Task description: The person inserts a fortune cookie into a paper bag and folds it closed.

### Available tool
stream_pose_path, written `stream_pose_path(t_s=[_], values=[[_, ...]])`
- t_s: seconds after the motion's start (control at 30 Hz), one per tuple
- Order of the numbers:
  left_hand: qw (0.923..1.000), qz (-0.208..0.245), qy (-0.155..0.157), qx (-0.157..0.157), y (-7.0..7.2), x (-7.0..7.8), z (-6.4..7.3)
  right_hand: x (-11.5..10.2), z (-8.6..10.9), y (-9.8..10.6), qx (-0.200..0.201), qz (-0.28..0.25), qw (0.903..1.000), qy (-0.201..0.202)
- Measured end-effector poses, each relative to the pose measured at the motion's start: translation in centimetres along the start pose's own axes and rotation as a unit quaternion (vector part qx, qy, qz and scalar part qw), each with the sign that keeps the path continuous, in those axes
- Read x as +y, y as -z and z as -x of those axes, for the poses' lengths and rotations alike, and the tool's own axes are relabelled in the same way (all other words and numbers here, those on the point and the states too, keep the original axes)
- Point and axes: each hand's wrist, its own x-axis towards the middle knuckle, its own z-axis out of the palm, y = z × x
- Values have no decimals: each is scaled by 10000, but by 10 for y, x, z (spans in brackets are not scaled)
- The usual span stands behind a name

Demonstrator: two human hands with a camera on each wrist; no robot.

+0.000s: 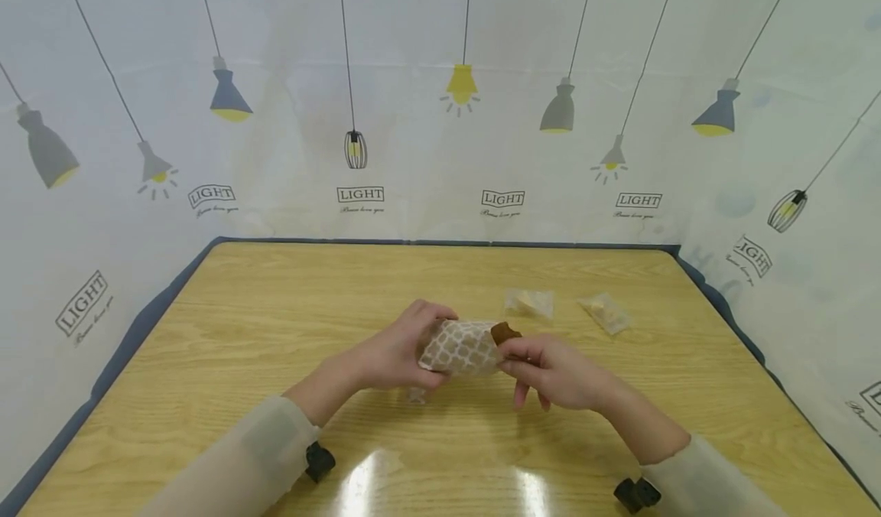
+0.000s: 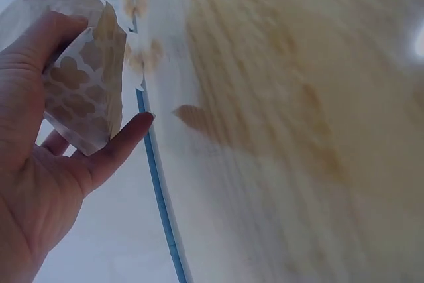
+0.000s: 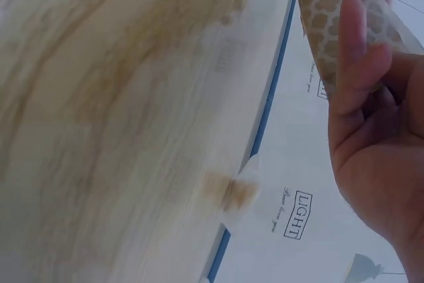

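Observation:
My left hand (image 1: 406, 349) grips a patterned paper bag (image 1: 464, 347), tan with a white lattice print, from its left end. Held sideways over the table, the bag has its mouth turned to the right. A dark brown piece (image 1: 505, 332) with an uneven edge sticks out of that mouth. The thumb and index finger of my right hand (image 1: 557, 370) pinch this piece at the bag's opening, and its other fingers hang below. In the left wrist view, the thumb lies along the printed side of the bag (image 2: 83, 91). The rest of the brown piece is hidden inside.
Two small clear packets with tan contents, a left packet (image 1: 530, 304) and a right packet (image 1: 606, 313), lie behind my right hand. A small pale scrap (image 1: 417, 395) shows below my left hand. The wooden table (image 1: 310, 272) ends at a printed curtain (image 1: 427, 150).

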Motion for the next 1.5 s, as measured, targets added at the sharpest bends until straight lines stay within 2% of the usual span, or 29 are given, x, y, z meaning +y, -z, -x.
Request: stream_pose_path(t_s=[0.13, 0.27, 0.4, 0.47, 0.57, 0.7, 0.8, 1.1, 1.5], values=[[9999, -58, 122, 50, 1, -2, 3, 3, 7, 7, 226, -122, 9995, -174], [9996, -27, 267, 110, 2, -2, 5, 8, 17, 25, 467, -364, 9981, -190], [9993, 12, 334, 138, 3, -1, 6, 27, 27, 51, 1084, -369, 9934, -96], [9994, -8, 308, 151, 2, -1, 6, 40, 34, 65, 1583, -190, 9870, -216], [9994, -29, 310, 153, 2, -1, 5, 63, 42, 86, 2283, 188, 9721, -503], [9993, 1, 354, 146, 2, 0, 5, 91, 48, 107, 2723, 706, 9541, -1029], [9992, 23, 369, 146, 1, 1, 5, 105, 47, 116, 2692, 943, 9495, -1306], [9994, -4, 304, 137, -1, -1, 4, 119, 41, 125, 1852, 1025, 9582, -1923], [9995, 67, 264, 182, 1, -1, 6, 125, 45, 121, 1637, 1741, 9586, -1546]])
